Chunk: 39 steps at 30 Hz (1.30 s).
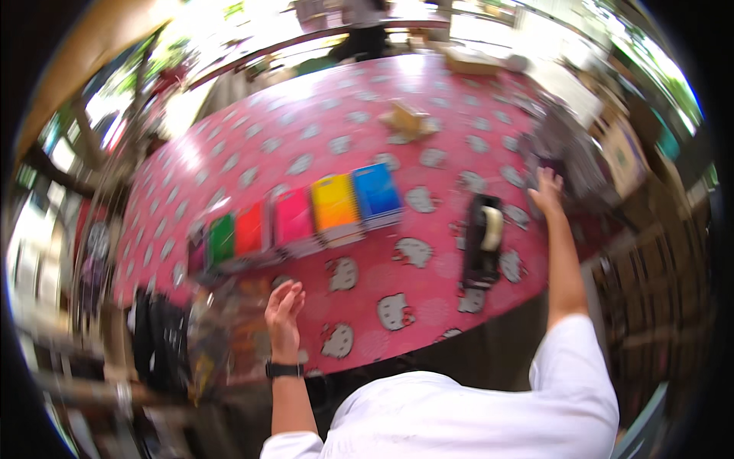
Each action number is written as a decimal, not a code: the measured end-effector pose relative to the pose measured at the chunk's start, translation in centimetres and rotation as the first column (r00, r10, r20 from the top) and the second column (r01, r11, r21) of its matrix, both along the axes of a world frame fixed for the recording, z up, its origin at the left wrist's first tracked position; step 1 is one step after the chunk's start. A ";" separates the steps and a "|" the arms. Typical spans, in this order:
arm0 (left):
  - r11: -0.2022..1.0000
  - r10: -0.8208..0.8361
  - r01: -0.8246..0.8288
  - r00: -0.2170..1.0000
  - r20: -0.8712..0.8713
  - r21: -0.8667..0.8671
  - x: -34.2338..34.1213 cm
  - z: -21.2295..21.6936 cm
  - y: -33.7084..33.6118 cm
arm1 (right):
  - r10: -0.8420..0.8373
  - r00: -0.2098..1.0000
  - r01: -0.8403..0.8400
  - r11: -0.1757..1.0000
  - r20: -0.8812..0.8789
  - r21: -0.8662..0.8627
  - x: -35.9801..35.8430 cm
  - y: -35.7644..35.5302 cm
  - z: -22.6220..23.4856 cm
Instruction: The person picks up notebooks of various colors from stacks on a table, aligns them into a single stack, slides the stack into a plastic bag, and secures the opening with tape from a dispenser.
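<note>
The right hand (pixel 546 190) is held out over the table's right side with its fingers spread, at the near-left edge of a greyish pile (pixel 572 157); whether the pile is touched cannot be told through the blur. The left hand (pixel 284 310) is raised by the near edge, its fingers loosely bent, with a black wristband (pixel 284 370) worn below it. Just beyond the left hand, the row of colourful notebooks (pixel 293 216) is laid out from its far left to its far right, blue at the right end. The direct path between the right hand and the notebooks is partly blocked by a black tape dispenser (pixel 482 241), set to the near left of that hand and loaded with a pale roll (pixel 492 229). To the left of the left hand, the table edge is taken up by clear plastic packaging (pixel 233 329), with a black bag (pixel 162 340) seen farther left. Well beyond both hands, a small yellowish object (pixel 409 121) is left on the pink tablecloth (pixel 382 275). Past the pile, the right hand's far right is crowded by cardboard (pixel 625 153).
</note>
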State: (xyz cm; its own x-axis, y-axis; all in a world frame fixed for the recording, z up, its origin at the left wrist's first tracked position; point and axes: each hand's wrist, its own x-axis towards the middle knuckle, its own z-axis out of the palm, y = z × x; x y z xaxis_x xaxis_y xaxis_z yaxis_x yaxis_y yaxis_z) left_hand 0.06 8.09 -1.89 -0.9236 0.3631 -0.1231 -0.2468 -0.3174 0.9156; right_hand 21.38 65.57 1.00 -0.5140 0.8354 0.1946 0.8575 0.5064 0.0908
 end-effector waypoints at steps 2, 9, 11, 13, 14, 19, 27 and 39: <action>0.992 0.126 -0.126 0.992 -0.024 -0.010 -1.5 -0.4 -1.8 | 0.441 0.804 -0.301 0.880 -0.399 0.367 -0.6 -3.3 0.2; 0.720 0.641 -0.679 0.729 -0.239 -0.142 -4.0 -3.4 -16.1 | 0.474 0.305 -0.944 0.037 -0.826 -0.328 -15.6 -40.4 -4.1; 0.678 0.654 -0.711 0.699 -0.288 -0.187 -3.6 -4.2 -18.0 | 0.547 0.106 -0.960 -0.162 -0.830 -0.229 -17.8 -49.3 -7.1; 0.636 0.641 -0.733 0.676 -0.363 -0.241 -3.0 -5.5 -20.2 | 0.661 0.015 -0.925 -0.275 -0.750 -0.261 -19.2 -55.6 -7.1; 0.626 0.620 -0.734 0.673 -0.403 -0.264 -2.8 -5.8 -20.1 | 0.695 -0.051 -0.928 -0.299 -0.718 -0.223 -20.1 -57.6 -7.8; 0.393 0.232 -0.706 0.696 -0.679 -0.589 -1.7 -7.4 -19.3 | 0.783 -0.062 -0.854 -0.362 -0.618 -0.373 -23.2 -60.0 -10.3; 0.247 -0.120 -0.711 0.652 -0.749 -0.659 -3.7 -6.8 -16.7 | 0.401 0.290 -0.946 0.258 -0.869 -0.196 -45.1 -56.9 0.4; 0.497 0.289 -0.852 0.344 -0.893 -0.168 -6.6 5.5 -18.1 | -0.060 0.017 -0.996 0.087 -0.998 -0.023 -32.6 -46.6 6.2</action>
